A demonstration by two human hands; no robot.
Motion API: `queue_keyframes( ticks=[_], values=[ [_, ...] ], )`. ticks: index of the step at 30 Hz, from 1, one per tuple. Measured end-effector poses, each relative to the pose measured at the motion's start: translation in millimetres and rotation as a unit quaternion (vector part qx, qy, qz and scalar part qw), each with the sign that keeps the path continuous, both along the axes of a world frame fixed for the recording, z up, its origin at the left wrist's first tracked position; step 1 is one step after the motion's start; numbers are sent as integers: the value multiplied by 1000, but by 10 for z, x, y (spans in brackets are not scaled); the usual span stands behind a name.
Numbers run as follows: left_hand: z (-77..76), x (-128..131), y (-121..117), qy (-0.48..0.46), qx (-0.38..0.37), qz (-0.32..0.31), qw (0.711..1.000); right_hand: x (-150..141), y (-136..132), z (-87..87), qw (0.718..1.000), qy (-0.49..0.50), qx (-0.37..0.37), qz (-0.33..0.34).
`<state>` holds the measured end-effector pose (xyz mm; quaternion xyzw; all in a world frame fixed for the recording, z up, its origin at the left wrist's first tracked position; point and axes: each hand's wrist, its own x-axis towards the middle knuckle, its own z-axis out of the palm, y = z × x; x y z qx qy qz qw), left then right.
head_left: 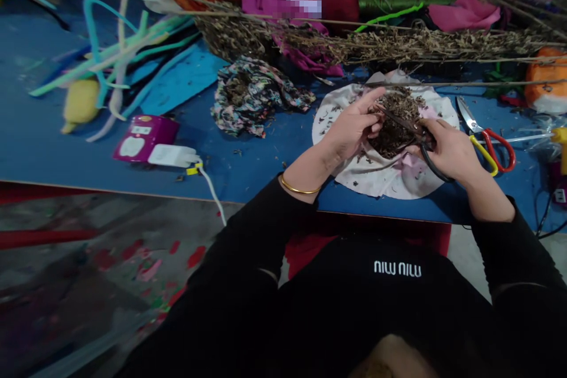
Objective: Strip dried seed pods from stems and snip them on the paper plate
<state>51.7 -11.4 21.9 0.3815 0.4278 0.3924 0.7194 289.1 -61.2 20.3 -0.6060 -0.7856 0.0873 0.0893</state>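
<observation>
A heap of dried, chopped brown herb [390, 136] lies on a round white cloth [381, 180] on the blue table. My right hand [447, 144] grips dark-handled scissors [429, 160], whose blades reach left over the heap. At the heap's left edge is my left hand [357, 124], one finger stretched out and the others curled in; what they hold is too small to make out. A second pair of scissors [476, 121], with red and yellow handles, rests just right of the cloth.
Long dried stalks [398, 44] stretch across the back. Left of the cloth sits a crumpled floral cloth [257, 97]. Farther left are a purple box [146, 139] with a white plug [172, 155] and cable, a yellow object [82, 103], and bundled foam-like strips [117, 53].
</observation>
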Motion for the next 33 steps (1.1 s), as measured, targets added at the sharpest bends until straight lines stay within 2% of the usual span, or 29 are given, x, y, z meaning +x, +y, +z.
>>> queue_keyframes(
  ticks=[5,10,18,23,29,33],
  values=[
    [-58,17,6,4,19,8,1000,-19,-10,0,1000,-4,-2,12],
    [-96,38,-15,0,11,-10,1000,-47,-20,14,999,-19,-21,15],
    [-47,19,-30,1,-4,-26,1000,-64,-22,65,998,-29,-54,28],
    [-60,29,-16,-12,-9,-18,1000,-67,-26,33,998,-8,-41,37],
    [-101,19,14,-12,-8,15,1000,-22,-12,28,1000,-1,11,-13],
    [-128,-1,29,5,-7,29,1000,-24,-13,44,1000,-11,0,-7]
  ],
)
